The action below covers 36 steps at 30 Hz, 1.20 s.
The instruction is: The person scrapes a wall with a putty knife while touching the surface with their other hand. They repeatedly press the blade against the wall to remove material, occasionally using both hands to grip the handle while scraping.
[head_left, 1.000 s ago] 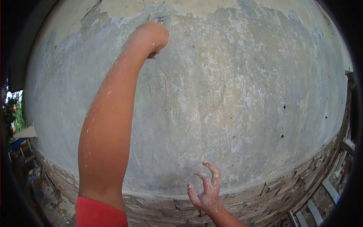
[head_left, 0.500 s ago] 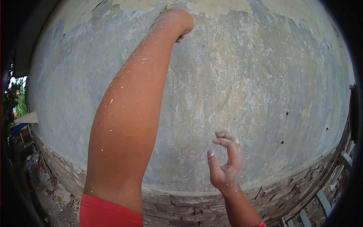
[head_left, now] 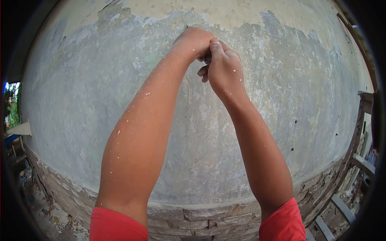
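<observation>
left hand (head_left: pixel 194 42), right hand (head_left: pixel 227 70) curled, close; grasp hidden, cannot tell. rough mottled wall (head_left: pixel 205 128), ragged cream paint (head_left: pixel 161 7).

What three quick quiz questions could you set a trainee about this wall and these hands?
1. True or false: the left hand and right hand are close together.
2. Which colour are the sleeves: (a) blue, (b) red, (c) green?
3. Fill in: along the foot of the weathered grey wall runs a band of ____.

Key: 1. True. 2. (b). 3. Stone blocks.
</observation>
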Each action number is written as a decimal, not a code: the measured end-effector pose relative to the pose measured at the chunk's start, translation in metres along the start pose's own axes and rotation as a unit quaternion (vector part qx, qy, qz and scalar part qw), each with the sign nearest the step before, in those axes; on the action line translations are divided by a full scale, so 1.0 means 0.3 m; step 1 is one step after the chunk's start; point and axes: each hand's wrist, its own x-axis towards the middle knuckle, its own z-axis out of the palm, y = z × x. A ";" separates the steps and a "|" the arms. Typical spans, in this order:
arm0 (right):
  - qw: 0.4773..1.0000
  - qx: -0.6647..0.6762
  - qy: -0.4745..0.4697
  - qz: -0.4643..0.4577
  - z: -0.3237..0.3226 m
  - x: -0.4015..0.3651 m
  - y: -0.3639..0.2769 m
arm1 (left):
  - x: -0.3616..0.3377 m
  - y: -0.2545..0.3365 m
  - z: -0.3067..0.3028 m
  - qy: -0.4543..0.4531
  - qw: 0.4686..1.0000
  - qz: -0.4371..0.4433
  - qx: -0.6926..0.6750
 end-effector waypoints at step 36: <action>0.879 -0.474 -0.037 -0.031 -0.132 -0.039 -0.049 | 0.078 -0.100 0.206 0.149 0.891 0.374 0.210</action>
